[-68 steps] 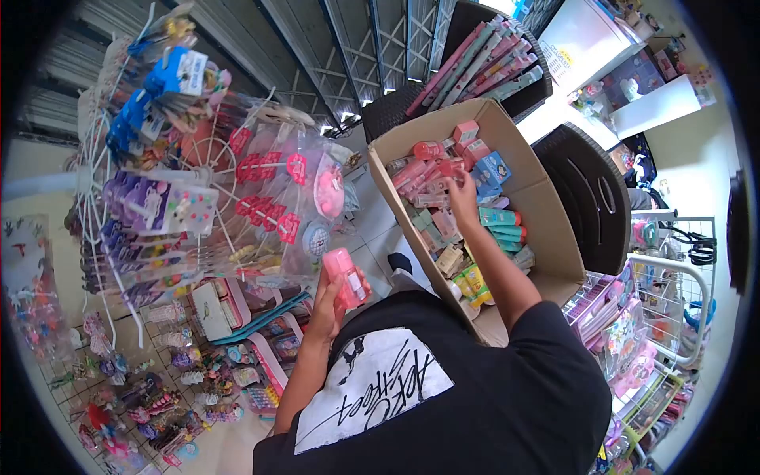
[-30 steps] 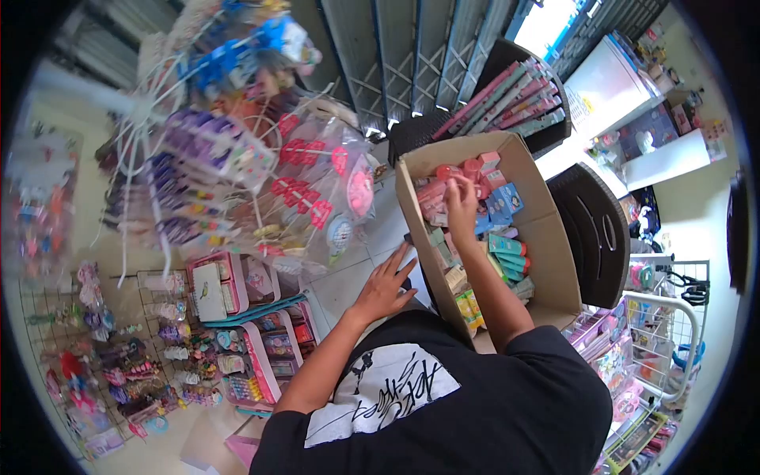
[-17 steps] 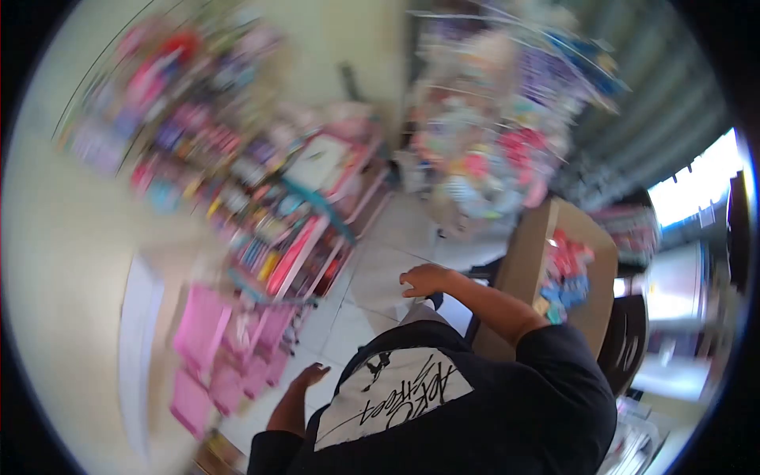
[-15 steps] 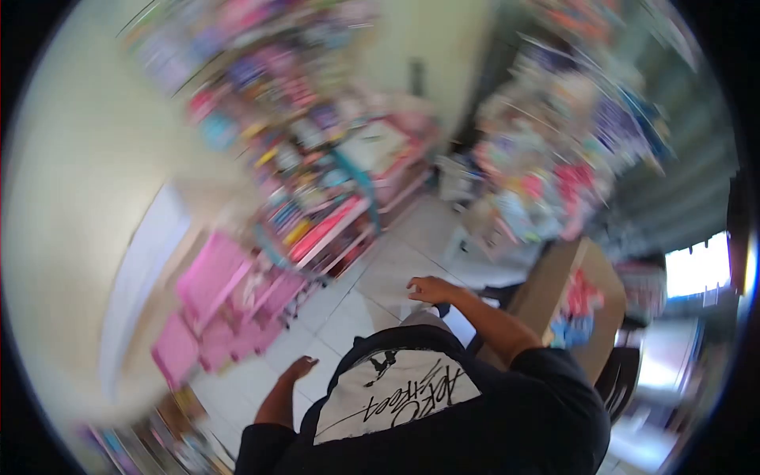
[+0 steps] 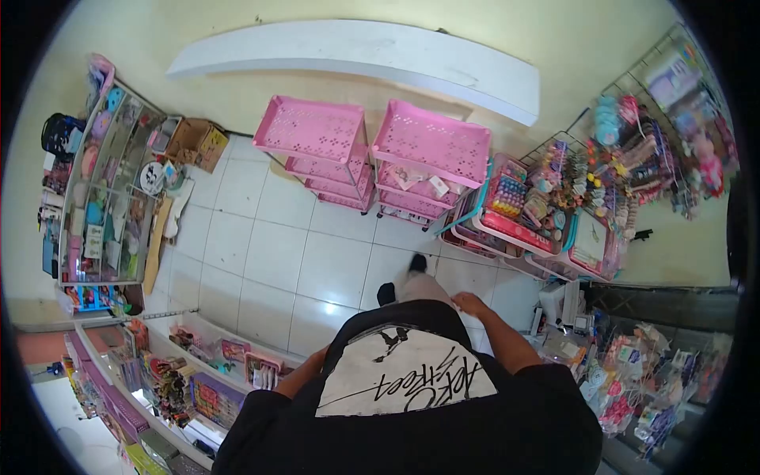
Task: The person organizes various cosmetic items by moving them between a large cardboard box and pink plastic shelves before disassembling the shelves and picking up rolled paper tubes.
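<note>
fingers (image 5: pixel 461 299) of the right hand (image 5: pixel 473 305) hang loosely bent, empty, at the hip above the tiled floor (image 5: pixel 269 261). left hand hides behind the black shirt (image 5: pixel 443 427), so its state cannot be told. pink trolleys (image 5: pixel 431 142) stand ahead, well apart.

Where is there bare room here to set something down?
The white tile floor is bare between the glass display cabinet, the pink tiered carts and the toy counter. The carts' top trays also look empty. Crowded: the pink display shelf and wire grid rack by the right hand.
</note>
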Demonstrator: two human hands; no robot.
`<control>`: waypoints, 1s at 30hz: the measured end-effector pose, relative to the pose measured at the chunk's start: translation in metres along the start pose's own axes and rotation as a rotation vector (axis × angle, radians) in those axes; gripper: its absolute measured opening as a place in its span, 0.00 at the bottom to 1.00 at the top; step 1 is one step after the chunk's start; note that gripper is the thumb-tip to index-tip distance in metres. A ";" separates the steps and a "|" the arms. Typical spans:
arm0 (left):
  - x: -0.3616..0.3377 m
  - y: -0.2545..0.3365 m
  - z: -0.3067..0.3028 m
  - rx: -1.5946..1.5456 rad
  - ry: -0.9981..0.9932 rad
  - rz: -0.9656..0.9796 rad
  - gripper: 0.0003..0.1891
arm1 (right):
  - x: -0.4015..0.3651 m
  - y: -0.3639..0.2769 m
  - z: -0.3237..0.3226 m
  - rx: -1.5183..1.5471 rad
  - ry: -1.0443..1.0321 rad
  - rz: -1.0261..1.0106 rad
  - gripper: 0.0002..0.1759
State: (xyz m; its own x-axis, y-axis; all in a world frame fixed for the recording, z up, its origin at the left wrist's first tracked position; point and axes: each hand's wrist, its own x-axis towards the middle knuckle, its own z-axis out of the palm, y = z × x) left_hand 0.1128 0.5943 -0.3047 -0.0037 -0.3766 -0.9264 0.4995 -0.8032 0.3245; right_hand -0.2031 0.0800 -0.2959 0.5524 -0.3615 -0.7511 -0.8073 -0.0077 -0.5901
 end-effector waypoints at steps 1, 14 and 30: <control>-0.003 -0.009 0.001 -0.028 0.006 0.003 0.41 | 0.014 -0.019 -0.003 -0.029 0.015 -0.076 0.23; 0.065 0.134 -0.027 -0.215 0.101 0.054 0.39 | 0.126 -0.230 -0.038 -0.400 0.570 -0.437 0.23; 0.005 0.449 0.003 0.827 0.093 0.665 0.31 | 0.094 -0.310 -0.070 -0.436 0.617 -0.345 0.23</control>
State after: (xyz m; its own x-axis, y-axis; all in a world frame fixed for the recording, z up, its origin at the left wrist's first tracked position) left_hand 0.3338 0.2306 -0.1627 0.1371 -0.8462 -0.5149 -0.3668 -0.5262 0.7672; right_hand 0.0850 -0.0164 -0.1628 0.6735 -0.7177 -0.1768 -0.6914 -0.5270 -0.4943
